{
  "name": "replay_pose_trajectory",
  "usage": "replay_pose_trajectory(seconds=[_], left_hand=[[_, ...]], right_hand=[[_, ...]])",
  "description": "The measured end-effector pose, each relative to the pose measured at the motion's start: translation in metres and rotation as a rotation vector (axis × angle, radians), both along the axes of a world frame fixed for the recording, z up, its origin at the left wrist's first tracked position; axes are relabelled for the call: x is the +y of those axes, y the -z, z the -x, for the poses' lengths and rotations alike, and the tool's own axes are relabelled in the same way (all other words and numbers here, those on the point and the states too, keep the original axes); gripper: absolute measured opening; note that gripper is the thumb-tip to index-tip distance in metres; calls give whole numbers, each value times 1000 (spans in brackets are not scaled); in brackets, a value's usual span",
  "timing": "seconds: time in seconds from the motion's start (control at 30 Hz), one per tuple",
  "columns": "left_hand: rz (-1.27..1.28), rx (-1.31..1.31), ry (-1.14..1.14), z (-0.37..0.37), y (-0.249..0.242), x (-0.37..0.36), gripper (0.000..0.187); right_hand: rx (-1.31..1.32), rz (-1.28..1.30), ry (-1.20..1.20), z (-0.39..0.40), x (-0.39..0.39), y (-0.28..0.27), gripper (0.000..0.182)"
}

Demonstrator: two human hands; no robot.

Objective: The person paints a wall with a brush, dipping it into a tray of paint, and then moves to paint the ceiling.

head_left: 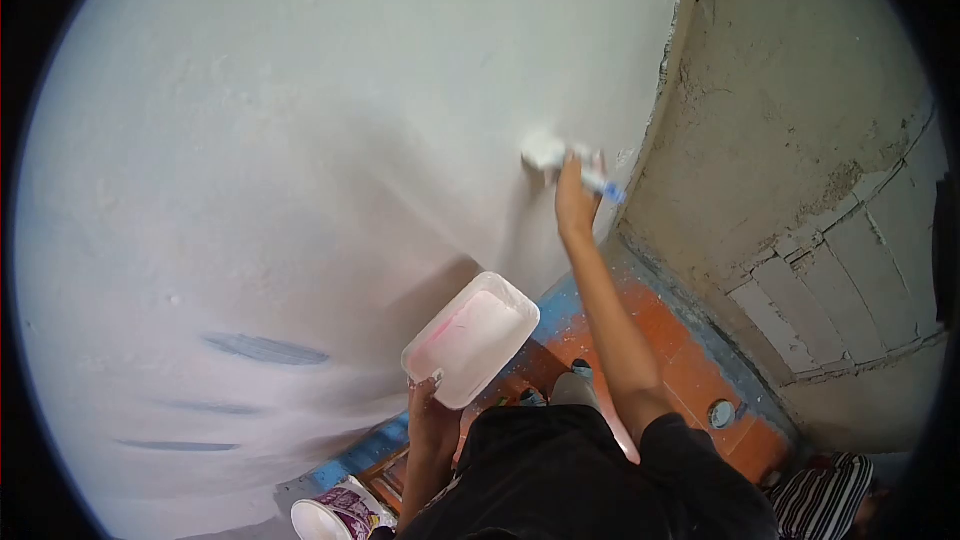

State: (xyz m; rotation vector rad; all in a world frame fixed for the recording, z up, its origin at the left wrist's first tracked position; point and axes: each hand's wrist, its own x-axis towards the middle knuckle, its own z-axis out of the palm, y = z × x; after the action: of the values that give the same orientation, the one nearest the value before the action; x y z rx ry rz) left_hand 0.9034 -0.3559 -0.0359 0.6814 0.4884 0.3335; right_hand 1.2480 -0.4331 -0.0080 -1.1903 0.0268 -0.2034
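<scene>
My right hand [576, 202] is closed around a paintbrush [606, 186] with a blue-ended handle. Its whitish bristle end is against the pale wall [300, 90], or very near it, and is smeared by motion. Lower down, my left hand [432, 418] grips the near corner of a shallow white plastic tub [515, 302]. Inside the tub lies whitish paint with pink streaks. The tub is held out in front of my body, close to the wall, with its open side facing me. Part of the left fingers is hidden behind the tub.
A rough, unpainted wall [780, 90] meets the pale one at right. Below is an orange floor [665, 335] with a blue border. A round pale object [721, 413] rests there. A bucket [345, 515] stands at lower left, striped cloth [825, 498] at lower right.
</scene>
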Motion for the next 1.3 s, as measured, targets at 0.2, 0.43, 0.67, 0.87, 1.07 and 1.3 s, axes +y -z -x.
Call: replay_pose_trajectory(seconds=[0.2,0.43,0.67,0.87,1.07,1.3], left_hand=[[-10,14,-17,0,-10,-7,63],[19,7,-40,3,-13,-7,64],[3,20,-26,7,-9,-2,63],[15,-12,-57,11,-28,-18,62],[31,-8,-93,12,-30,-21,64],[2,-3,-125,17,-21,-13,67]], right_hand=[[-464,-47,-161,20,5,-215,25],[-181,-213,-73,27,20,-3,50],[-79,146,-52,49,10,-1,19],[-464,-66,-201,36,5,-208,28],[-403,-92,-38,36,32,-99,25],[157,71,-241,85,5,43,24]])
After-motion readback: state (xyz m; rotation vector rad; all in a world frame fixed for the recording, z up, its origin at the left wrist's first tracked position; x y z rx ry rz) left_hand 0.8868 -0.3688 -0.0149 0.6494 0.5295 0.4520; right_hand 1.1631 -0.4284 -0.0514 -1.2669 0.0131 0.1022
